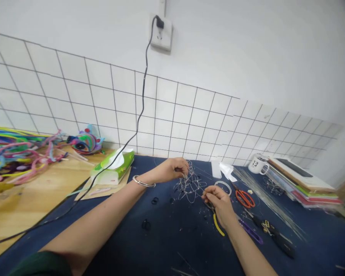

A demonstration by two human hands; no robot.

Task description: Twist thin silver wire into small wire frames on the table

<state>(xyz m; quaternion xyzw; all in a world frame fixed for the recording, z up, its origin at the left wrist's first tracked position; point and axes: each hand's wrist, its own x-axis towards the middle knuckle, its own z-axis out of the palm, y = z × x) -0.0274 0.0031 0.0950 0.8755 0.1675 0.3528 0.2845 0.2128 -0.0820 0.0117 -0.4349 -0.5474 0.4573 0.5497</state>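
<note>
An open tangle of thin silvery wire, bent into loops with small dark bits on it, hangs just above the dark blue cloth. My left hand, with a silver bangle at the wrist, is closed on its upper left part. At the tangle's lower right edge, my right hand pinches thumb and fingers together; whatever is between them is too small to make out. Pliers with a yellow handle lie beneath the right hand, their jaws partly hidden.
Red-handled scissors, a white ring, a purple tool, black-handled pliers and straight wires lie right. Behind stand a mug and stacked books. Left are tissues, a power cord and pipe cleaners.
</note>
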